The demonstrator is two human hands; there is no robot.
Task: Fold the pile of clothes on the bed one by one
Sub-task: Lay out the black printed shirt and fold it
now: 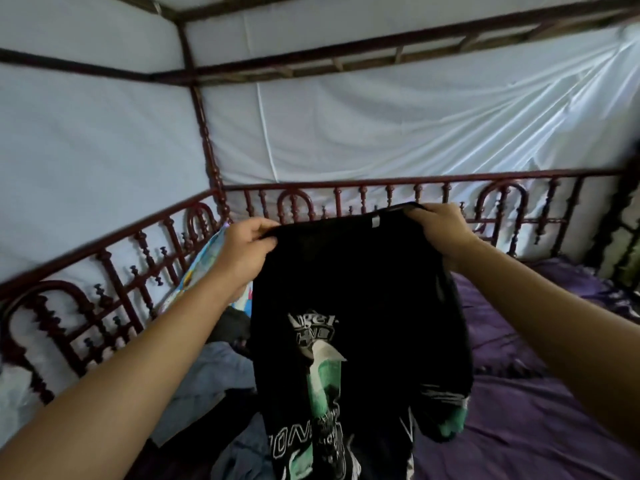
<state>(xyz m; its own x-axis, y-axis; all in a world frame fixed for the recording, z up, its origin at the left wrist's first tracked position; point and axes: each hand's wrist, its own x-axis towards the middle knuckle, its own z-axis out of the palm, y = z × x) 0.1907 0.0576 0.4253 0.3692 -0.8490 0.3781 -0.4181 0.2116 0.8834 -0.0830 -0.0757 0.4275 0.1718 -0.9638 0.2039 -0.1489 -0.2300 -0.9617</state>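
Observation:
A black T-shirt with white and green print hangs in the air in front of me, above the bed. My left hand pinches its top edge at the left shoulder. My right hand grips the top edge at the right shoulder. The shirt's lower part droops onto the pile of clothes, grey-blue and dark pieces heaped at the lower left. A small white label shows at the collar.
The bed has a purple sheet spreading to the right. A dark red metal railing runs along the back and left sides, with white cloth walls behind. A colourful pillow leans against the left railing.

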